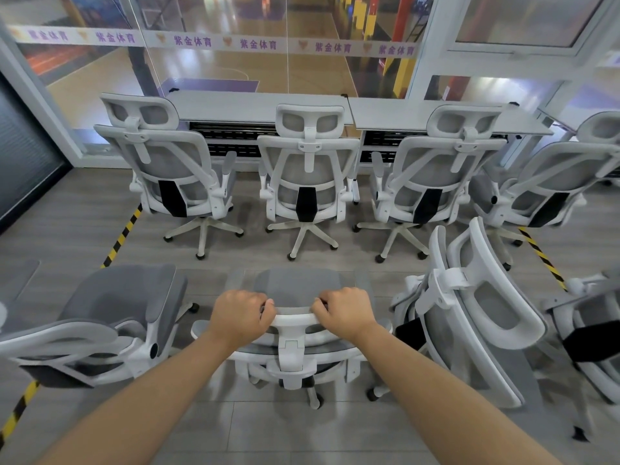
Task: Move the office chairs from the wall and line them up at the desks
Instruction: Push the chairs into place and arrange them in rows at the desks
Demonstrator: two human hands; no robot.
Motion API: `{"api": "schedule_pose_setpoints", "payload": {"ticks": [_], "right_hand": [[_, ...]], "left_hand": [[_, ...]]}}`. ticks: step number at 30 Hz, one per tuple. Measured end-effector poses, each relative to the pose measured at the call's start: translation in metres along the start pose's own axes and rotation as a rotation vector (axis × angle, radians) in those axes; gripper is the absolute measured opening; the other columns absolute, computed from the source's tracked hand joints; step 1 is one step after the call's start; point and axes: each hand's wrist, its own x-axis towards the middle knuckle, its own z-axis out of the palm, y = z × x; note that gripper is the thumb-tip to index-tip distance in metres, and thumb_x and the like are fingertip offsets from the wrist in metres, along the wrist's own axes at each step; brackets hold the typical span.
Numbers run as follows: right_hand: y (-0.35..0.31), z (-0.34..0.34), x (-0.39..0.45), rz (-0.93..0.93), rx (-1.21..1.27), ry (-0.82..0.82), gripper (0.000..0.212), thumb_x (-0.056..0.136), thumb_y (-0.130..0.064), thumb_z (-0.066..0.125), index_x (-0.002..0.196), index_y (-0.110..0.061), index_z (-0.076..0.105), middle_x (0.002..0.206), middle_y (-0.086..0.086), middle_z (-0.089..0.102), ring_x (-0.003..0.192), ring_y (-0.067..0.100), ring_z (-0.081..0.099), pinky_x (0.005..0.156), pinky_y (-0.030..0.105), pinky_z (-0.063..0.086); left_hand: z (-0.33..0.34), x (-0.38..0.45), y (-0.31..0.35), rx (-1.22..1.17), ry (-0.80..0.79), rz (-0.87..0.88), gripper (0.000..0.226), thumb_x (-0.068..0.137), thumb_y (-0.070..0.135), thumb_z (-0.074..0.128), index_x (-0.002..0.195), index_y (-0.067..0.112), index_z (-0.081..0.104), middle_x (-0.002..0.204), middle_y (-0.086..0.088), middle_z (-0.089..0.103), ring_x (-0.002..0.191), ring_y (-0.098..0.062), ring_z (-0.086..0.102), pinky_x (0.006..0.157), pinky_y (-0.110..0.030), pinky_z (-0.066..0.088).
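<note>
Directly below me stands a white office chair (pixel 295 350) with a grey mesh seat. My left hand (pixel 240 317) and my right hand (pixel 345 312) both grip the top of its headrest, one at each end. Ahead, three matching chairs, the left (pixel 167 169), the middle (pixel 310 172) and the right (pixel 432 176), stand in a row with their backs to me, facing two grey desks (pixel 255 105). A fourth chair (pixel 550 176) stands at the far right of that row.
Another chair (pixel 110 317) stands close on my left, and one (pixel 476 310) on my right is turned sideways, with a further one (pixel 590 337) beyond it. Yellow-black tape (pixel 122 234) marks the grey floor on both sides. A glass wall (pixel 268 45) rises behind the desks.
</note>
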Motion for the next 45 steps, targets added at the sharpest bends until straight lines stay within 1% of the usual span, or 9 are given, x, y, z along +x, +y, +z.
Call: {"api": "schedule_pose_setpoints", "payload": {"ticks": [11, 23, 27, 30, 32, 34, 37, 40, 45], "right_hand": [[-0.001, 0.005, 0.001, 0.028, 0.027, 0.018, 0.048, 0.084, -0.045, 0.026, 0.053, -0.013, 0.044, 0.042, 0.0, 0.037, 0.041, 0.019, 0.035, 0.045, 0.026, 0.027], [0.003, 0.009, 0.002, -0.007, 0.004, 0.007, 0.052, 0.085, -0.047, 0.025, 0.056, -0.012, 0.049, 0.045, 0.003, 0.048, 0.042, 0.018, 0.037, 0.045, 0.026, 0.029], [0.002, 0.001, -0.001, -0.011, 0.007, -0.065, 0.047, 0.088, -0.046, 0.027, 0.058, -0.015, 0.045, 0.048, 0.001, 0.045, 0.045, 0.019, 0.039, 0.046, 0.027, 0.026], [0.005, -0.013, -0.004, -0.048, 0.102, -0.151, 0.043, 0.098, -0.044, 0.033, 0.061, -0.023, 0.043, 0.056, -0.003, 0.05, 0.054, 0.019, 0.047, 0.051, 0.032, 0.034], [0.014, -0.025, -0.008, 0.003, 0.187, -0.159, 0.04, 0.101, -0.042, 0.034, 0.068, -0.024, 0.046, 0.067, -0.002, 0.056, 0.065, 0.021, 0.052, 0.059, 0.037, 0.042], [0.028, -0.038, -0.013, 0.086, 0.214, -0.147, 0.038, 0.103, -0.039, 0.034, 0.074, -0.019, 0.048, 0.073, 0.001, 0.057, 0.071, 0.024, 0.053, 0.066, 0.041, 0.045], [0.056, -0.055, -0.024, 0.209, 0.2, -0.132, 0.034, 0.103, -0.038, 0.034, 0.079, -0.019, 0.048, 0.076, 0.001, 0.058, 0.076, 0.026, 0.056, 0.07, 0.042, 0.048], [0.086, -0.071, -0.043, 0.333, 0.15, -0.096, 0.03, 0.104, -0.04, 0.037, 0.085, -0.021, 0.049, 0.079, 0.001, 0.06, 0.078, 0.026, 0.057, 0.069, 0.041, 0.049], [0.137, -0.098, -0.08, 0.517, 0.113, 0.028, 0.032, 0.104, -0.04, 0.041, 0.085, -0.017, 0.05, 0.077, 0.004, 0.062, 0.073, 0.027, 0.059, 0.065, 0.04, 0.048]], "left_hand": [[-0.003, 0.0, -0.001, -0.01, 0.001, 0.007, 0.043, 0.087, 0.031, 0.04, 0.046, 0.017, 0.039, 0.04, 0.004, 0.032, 0.038, -0.016, 0.022, 0.041, -0.023, 0.018], [-0.005, 0.0, -0.001, -0.012, 0.007, 0.024, 0.043, 0.087, 0.031, 0.039, 0.046, 0.018, 0.041, 0.04, 0.005, 0.032, 0.038, -0.015, 0.021, 0.04, -0.023, 0.023], [-0.009, 0.0, 0.001, -0.04, -0.061, 0.021, 0.041, 0.087, 0.032, 0.037, 0.049, 0.018, 0.036, 0.042, 0.005, 0.032, 0.038, -0.017, 0.024, 0.04, -0.025, 0.027], [-0.017, 0.008, 0.004, -0.059, -0.158, -0.022, 0.039, 0.089, 0.038, 0.033, 0.056, 0.018, 0.036, 0.048, 0.004, 0.039, 0.045, -0.017, 0.038, 0.042, -0.027, 0.027], [-0.022, 0.024, 0.008, -0.056, -0.232, -0.038, 0.038, 0.093, 0.039, 0.032, 0.064, 0.019, 0.045, 0.058, 0.003, 0.051, 0.055, -0.019, 0.05, 0.046, -0.029, 0.029], [-0.028, 0.042, 0.017, -0.042, -0.277, -0.021, 0.035, 0.096, 0.041, 0.032, 0.08, 0.022, 0.056, 0.075, 0.004, 0.063, 0.067, -0.02, 0.058, 0.054, -0.031, 0.04], [-0.028, 0.068, 0.037, -0.058, -0.309, 0.015, 0.031, 0.098, 0.039, 0.036, 0.1, 0.022, 0.062, 0.096, 0.005, 0.067, 0.082, -0.022, 0.062, 0.068, -0.034, 0.046], [-0.016, 0.093, 0.066, -0.059, -0.358, 0.095, 0.033, 0.098, 0.038, 0.036, 0.103, 0.02, 0.063, 0.101, 0.003, 0.068, 0.088, -0.023, 0.063, 0.077, -0.037, 0.047], [-0.001, 0.126, 0.132, -0.083, -0.407, 0.253, 0.031, 0.098, 0.036, 0.035, 0.097, 0.02, 0.061, 0.098, 0.003, 0.065, 0.091, -0.025, 0.062, 0.079, -0.038, 0.045]]}}
